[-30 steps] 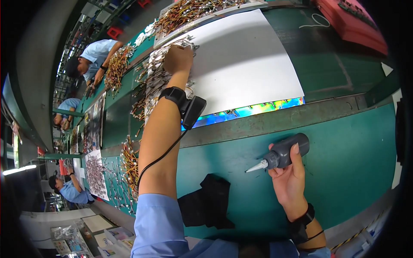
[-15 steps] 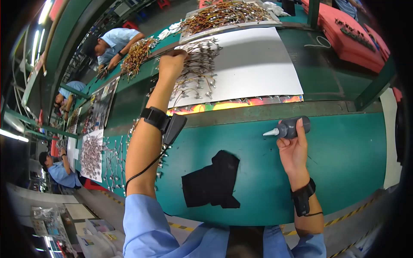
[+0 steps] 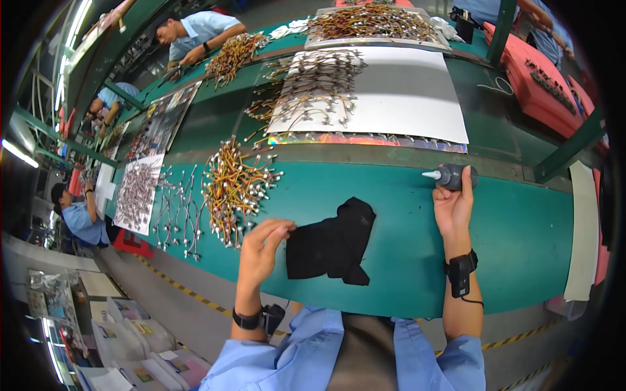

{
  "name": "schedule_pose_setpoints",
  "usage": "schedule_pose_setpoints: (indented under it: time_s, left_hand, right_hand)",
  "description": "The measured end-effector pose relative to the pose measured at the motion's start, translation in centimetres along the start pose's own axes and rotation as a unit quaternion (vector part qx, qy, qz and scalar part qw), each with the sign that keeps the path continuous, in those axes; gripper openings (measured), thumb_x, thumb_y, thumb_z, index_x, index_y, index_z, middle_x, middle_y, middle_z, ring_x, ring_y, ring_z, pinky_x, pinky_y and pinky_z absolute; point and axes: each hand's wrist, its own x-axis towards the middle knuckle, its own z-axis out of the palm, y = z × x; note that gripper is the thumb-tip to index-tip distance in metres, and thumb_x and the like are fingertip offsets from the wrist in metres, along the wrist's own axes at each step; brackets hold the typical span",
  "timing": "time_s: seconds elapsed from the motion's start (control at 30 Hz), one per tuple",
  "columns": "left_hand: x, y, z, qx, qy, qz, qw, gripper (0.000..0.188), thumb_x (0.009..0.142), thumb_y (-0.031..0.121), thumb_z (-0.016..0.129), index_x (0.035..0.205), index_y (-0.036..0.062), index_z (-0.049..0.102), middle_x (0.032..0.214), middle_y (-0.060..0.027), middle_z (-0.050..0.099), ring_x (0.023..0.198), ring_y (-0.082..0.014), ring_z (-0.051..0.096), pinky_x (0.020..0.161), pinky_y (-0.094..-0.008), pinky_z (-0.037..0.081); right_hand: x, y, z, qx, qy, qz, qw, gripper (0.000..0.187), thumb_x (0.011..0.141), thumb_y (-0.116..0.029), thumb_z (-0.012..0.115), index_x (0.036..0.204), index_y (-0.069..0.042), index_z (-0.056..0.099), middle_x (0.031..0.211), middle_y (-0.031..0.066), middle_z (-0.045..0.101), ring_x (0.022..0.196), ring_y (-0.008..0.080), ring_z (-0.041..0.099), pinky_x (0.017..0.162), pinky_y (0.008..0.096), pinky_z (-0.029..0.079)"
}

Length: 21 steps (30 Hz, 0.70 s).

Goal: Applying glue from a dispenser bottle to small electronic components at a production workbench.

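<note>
Right grip [image 3: 452, 207] holds bottle [image 3: 451, 176] at 3 o'clock, nozzle [image 3: 431, 174] toward 9, so over-squeezing could drip on tabletop [image 3: 407, 260]; left grip [image 3: 261, 251], at cloth's [image 3: 331, 244] 9 o'clock edge, has fingers bent, pinch or not cannot tell.

Site: factory assembly workshop. Evidence: long green workbench [image 3: 521, 241]; connector-tipped wires [image 3: 231, 186] heaped toward its left end; co-workers [image 3: 208, 34] in light-blue shirts beyond its far edge; green metal posts [image 3: 502, 32]; black-and-yellow floor tape [image 3: 176, 281] below the near edge.
</note>
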Motion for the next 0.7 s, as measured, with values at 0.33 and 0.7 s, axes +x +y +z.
schedule_pose_setpoints:
  time_s: [0.33, 0.7]
  left_hand:
    - [-4.7, -2.6, -2.7, 0.147, 0.268, -0.031, 0.952, 0.016, 0.084, 0.010, 0.053, 0.093, -0.0011, 0.060, 0.085, -0.0110, 0.060, 0.072, -0.0182, 0.056, 0.067, -0.0277, 0.044]
    - [-2.5, -4.4, -3.5, 0.255, 0.257, -0.004, 0.932, 0.015, 0.078, 0.007, 0.058, 0.092, 0.0007, 0.061, 0.085, -0.0121, 0.057, 0.077, -0.0261, 0.056, 0.069, -0.0310, 0.044]
  right_hand:
    - [-0.3, 0.4, -0.7, -0.011, -0.029, 0.007, 0.999, 0.031, 0.086, -0.034, 0.053, 0.087, -0.002, 0.053, 0.075, 0.0050, 0.054, 0.053, 0.0090, 0.038, 0.048, 0.0207, 0.033]
    - [0.6, 0.6, -1.5, 0.021, -0.071, 0.007, 0.997, 0.035, 0.086, -0.033, 0.053, 0.090, 0.003, 0.051, 0.078, 0.0091, 0.053, 0.056, 0.0123, 0.035, 0.050, 0.0224, 0.031]
